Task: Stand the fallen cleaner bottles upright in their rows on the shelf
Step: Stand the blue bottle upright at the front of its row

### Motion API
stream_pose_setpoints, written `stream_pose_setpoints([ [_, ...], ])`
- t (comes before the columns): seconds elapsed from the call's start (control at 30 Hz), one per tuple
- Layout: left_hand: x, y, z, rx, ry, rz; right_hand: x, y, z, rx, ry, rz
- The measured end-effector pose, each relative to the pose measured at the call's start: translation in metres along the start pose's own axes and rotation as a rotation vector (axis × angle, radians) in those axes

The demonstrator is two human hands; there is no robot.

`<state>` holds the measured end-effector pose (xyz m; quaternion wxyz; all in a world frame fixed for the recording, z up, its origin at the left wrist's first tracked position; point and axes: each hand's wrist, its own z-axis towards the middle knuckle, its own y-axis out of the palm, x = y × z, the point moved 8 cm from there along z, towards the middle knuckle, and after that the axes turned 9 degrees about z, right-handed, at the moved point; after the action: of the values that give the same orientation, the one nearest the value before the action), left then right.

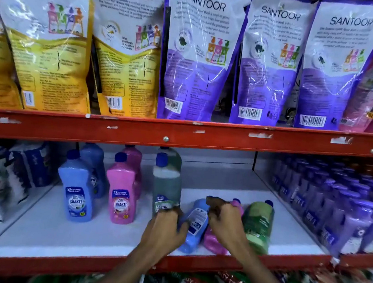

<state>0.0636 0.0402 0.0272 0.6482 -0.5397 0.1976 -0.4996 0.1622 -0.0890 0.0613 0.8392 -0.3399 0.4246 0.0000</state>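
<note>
White shelf board (52, 230) with red metal edging carries upright blue, pink and green plastic cleaner bottles (120, 194) on the left. Three lie fallen near the front: green (259, 223), pink (213, 241), blue (195, 224). Left hand (163, 230) fingers wrap the blue one; right hand (225, 221) grips the pink.

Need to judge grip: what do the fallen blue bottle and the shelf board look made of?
Blue bottle: looks like plastic, semi-glossy, with a soft sheen and a stuck-on printed label. Shelf board: smooth matt white surface, maybe laminate or painted metal; cannot tell which. Its red front rail looks like painted metal.
</note>
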Motion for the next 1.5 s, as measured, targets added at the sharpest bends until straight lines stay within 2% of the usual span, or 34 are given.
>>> stream_pose_setpoints([
  [0.13, -0.006, 0.035, 0.014, -0.244, -0.171, -0.062, 0.022, 0.021, -0.004, -0.175, 0.22, 0.045],
  [0.2, -0.006, 0.046, 0.021, -0.323, -0.228, -0.096, 0.03, 0.023, -0.006, -0.181, 0.3, 0.092],
  [0.33, -0.014, 0.056, 0.027, -0.382, -0.384, -0.344, 0.034, 0.024, -0.01, -0.197, 0.359, 0.143],
  [0.43, -0.015, 0.052, 0.028, -0.319, -0.432, -0.44, 0.038, 0.024, -0.013, -0.142, 0.403, 0.24],
  [0.53, -0.023, 0.046, 0.025, -0.221, -0.445, -0.513, 0.04, 0.017, -0.014, 0.016, 0.368, 0.311],
  [0.63, -0.034, 0.036, 0.012, -0.186, -0.449, -0.7, 0.042, 0.019, -0.019, 0.145, 0.384, 0.356],
  [0.73, -0.039, 0.009, -0.007, -0.168, -0.351, -0.965, 0.024, 0.032, -0.026, 0.178, 0.378, 0.538],
  [0.8, -0.049, -0.013, -0.021, -0.169, -0.239, -1.02, 0.002, 0.037, -0.033, 0.187, 0.314, 0.674],
  [0.97, -0.116, -0.052, -0.06, -0.042, -0.149, -0.956, -0.068, 0.076, -0.052, 0.162, 0.169, 0.848],
  [1.2, -0.215, -0.088, -0.085, 0.176, -0.186, -0.87, -0.154, 0.162, -0.054, 0.092, 0.016, 0.779],
  [1.5, -0.283, -0.088, -0.081, 0.208, -0.261, -0.81, -0.185, 0.23, -0.028, 0.0, -0.038, 0.685],
])
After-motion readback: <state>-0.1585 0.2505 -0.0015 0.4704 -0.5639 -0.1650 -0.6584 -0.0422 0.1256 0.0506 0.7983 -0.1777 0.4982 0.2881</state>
